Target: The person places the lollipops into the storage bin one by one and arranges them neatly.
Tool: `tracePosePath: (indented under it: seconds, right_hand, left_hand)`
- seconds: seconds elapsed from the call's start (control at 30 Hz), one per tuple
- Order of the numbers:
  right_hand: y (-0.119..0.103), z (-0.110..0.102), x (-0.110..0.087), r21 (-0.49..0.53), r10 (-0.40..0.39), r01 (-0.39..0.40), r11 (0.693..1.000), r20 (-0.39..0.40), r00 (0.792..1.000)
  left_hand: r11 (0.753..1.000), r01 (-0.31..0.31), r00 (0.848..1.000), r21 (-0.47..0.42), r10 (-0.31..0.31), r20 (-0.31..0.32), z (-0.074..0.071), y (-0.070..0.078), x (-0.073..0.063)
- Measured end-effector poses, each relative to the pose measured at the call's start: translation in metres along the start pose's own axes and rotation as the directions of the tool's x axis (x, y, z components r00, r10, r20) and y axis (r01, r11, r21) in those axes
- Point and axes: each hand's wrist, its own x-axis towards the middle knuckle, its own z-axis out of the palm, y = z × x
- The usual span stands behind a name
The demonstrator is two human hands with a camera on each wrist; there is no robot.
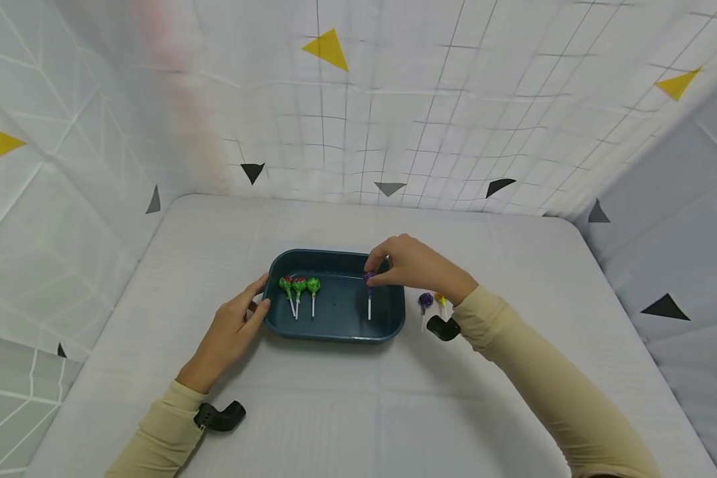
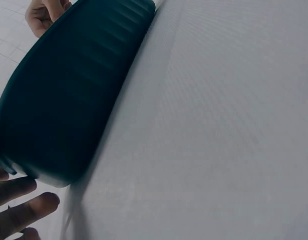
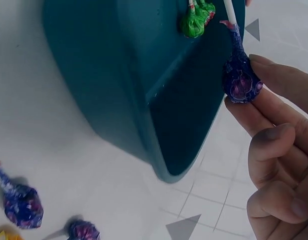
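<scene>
A purple-wrapped lollipop (image 1: 368, 295) is pinched at its candy end between the thumb and fingertips of my right hand (image 1: 415, 265), over the right part of a dark teal tray (image 1: 337, 315). The right wrist view shows the held lollipop (image 3: 241, 80) upside down in frame, its white stick pointing away from the hand. Three green-wrapped lollipops (image 1: 299, 285) lie side by side in the tray's left part. My left hand (image 1: 230, 335) rests against the tray's left end, its fingers (image 2: 26, 215) fairly straight.
Right of the tray, a purple lollipop (image 1: 425, 301) and a yellow one (image 1: 440, 299) lie on the white-covered table (image 1: 334, 411). The right wrist view shows another purple lollipop (image 3: 83, 231) there. White sheets with lines and triangles surround the table.
</scene>
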Motion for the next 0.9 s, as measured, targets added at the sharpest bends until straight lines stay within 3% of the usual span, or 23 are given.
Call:
tracePosePath:
  seconds: [0.27,0.9]
  right_hand:
    - [-0.007,0.004,0.011,-0.015,-0.049,0.049,0.999,0.016,0.999]
    - [-0.02,0.015,0.037,-0.041,-0.067,0.07,0.997,0.072,0.995]
  left_hand:
    - [1.0,-0.008,1.0,0.0,0.008,0.004,-0.001,0.001,-0.001]
    - [1.0,-0.003,1.0,0.008,0.003,0.01,-0.001,-0.001,-0.001]
